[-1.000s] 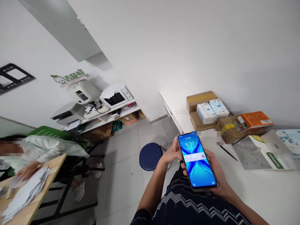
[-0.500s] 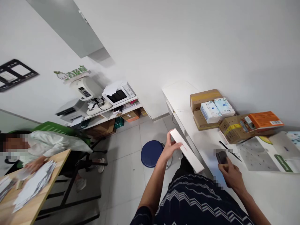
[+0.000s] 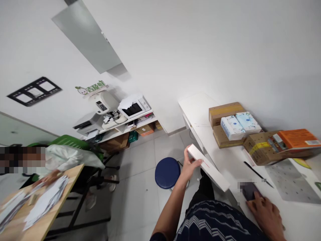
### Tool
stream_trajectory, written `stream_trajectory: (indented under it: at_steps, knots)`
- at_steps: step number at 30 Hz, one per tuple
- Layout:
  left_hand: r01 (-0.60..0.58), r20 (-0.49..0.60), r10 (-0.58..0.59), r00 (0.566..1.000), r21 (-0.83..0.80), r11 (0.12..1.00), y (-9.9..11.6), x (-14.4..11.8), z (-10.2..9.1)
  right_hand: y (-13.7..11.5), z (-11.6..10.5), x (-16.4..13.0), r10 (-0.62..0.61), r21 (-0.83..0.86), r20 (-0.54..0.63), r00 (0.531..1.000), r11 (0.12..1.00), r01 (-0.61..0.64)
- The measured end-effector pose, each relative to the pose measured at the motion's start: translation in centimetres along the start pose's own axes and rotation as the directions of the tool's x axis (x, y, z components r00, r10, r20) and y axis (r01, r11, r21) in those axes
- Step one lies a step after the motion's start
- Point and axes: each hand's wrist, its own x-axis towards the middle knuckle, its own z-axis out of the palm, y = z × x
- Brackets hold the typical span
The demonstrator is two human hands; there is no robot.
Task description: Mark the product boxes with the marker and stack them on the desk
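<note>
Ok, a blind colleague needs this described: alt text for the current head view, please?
A person's left hand holds a slim white box near the edge of a white table, while the right hand touches a dark phone lying there. Cardboard boxes and tissue packs sit beyond.

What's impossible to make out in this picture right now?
- Red print on the white box: head view, too small to read.
- Near end of the phone: head view, under the right hand; pixelation masks its far end.
- Green label: head view, cut off by the right edge.
</note>
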Motion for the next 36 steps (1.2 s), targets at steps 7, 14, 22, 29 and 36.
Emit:
stream_trajectory:
  at_steps: [7, 14, 22, 29, 36]
  knots:
    - [0.063, -0.049, -0.069, 0.996, -0.124, 0.990, -0.4, 0.2, 2.0, -9.4, -6.8, 1.6, -0.275, 0.622, 0.260, 0.926, 0.781, 0.057]
    - [0.154, 0.020, -0.154, 0.988, -0.034, 0.987, -0.8, 1.4, 1.2, -16.6, -11.0, 2.4, -0.095, 0.854, 0.228, 0.969, 0.497, -0.152]
    - [0.111, 0.086, -0.110, 0.990, -0.018, 0.994, 2.4, 9.0, -1.3, -19.0, -13.3, 7.9, -0.165, 0.950, 0.302, 0.939, 0.137, -0.281]
    - [0.105, -0.132, -0.115, 0.985, -0.080, 0.991, 4.2, 21.1, 2.3, -19.3, -10.8, 8.2, 0.041, 0.934, 0.329, 0.944, 0.134, -0.331]
    - [0.101, -0.193, -0.090, 0.977, 0.051, 0.994, 3.2, 32.6, 10.4, -19.3, -10.0, 6.7, 0.310, 0.927, 0.337, 0.889, 0.053, -0.370]
